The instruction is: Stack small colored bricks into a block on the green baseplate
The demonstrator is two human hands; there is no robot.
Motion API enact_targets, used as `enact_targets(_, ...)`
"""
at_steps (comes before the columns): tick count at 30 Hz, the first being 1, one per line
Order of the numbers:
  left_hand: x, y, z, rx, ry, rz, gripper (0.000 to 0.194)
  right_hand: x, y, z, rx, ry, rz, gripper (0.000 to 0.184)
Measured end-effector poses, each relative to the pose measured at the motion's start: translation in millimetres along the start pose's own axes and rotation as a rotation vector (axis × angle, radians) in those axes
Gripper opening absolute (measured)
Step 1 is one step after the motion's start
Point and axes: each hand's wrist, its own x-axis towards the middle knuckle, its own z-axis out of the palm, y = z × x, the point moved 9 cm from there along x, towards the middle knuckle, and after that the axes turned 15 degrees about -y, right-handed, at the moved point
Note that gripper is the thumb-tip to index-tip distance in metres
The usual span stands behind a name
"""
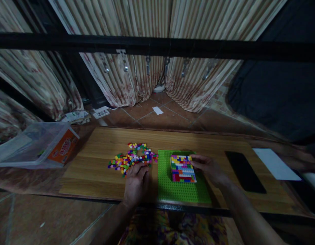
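Note:
A green baseplate lies on a wooden board. On it stands a block of stacked multicoloured bricks. My right hand rests against the block's right side, fingers curled onto its top right corner. My left hand lies on the board just left of the baseplate, fingers curled down at the near edge of a pile of loose coloured bricks. Whether a brick sits under those fingers I cannot make out.
A clear plastic box with an orange label stands at the left. A black phone and a white sheet lie on the right. Striped curtains and a tiled floor lie beyond. A dark bar crosses the top.

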Motion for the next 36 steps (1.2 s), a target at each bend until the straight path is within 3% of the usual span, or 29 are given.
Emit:
enact_targets(3,-1,0,-0.3,0.000,0.004,-0.001,0.013,-9,-11,-4,-0.102,0.119,-0.085,0.053)
enact_targets(6,-2,0,0.4,0.006,0.001,-0.009,0.013,-23,-33,9,-0.291,0.261,-0.196,0.039)
enact_targets(8,-1,0,-0.2,0.005,0.003,-0.019,0.013,-26,-53,41,-0.465,0.241,-0.278,0.027)
enact_targets(10,-1,1,-2.1,0.001,0.011,-0.025,0.013,-22,-69,93,-0.715,0.077,-0.368,0.021)
enact_targets(13,0,3,-4.7,-0.010,0.009,-0.028,0.013,-9,-74,152,-1.058,-0.019,-0.342,0.021)
enact_targets(16,-1,4,-4.1,-0.015,-0.014,-0.033,0.013,7,-68,183,-1.267,-0.049,-0.259,0.024)
enact_targets(19,-2,2,-3.0,-0.024,-0.015,-0.033,0.012,17,-63,193,-1.330,-0.055,-0.223,0.027)
enact_targets(25,-2,1,-2.4,-0.027,0.003,-0.018,0.014,10,-62,198,-1.274,-0.082,-0.243,0.030)
enact_targets(29,-1,0,-2.7,-0.021,0.007,-0.021,0.015,-23,-71,183,-1.002,-0.078,-0.384,0.029)
enact_targets(32,-1,-2,-0.4,-0.015,-0.006,-0.025,0.013,-48,-67,143,-0.740,0.017,-0.425,0.024)
enact_targets(36,0,-4,0.7,-0.008,0.009,-0.012,0.012,-65,-41,68,-0.513,0.241,-0.335,0.021)
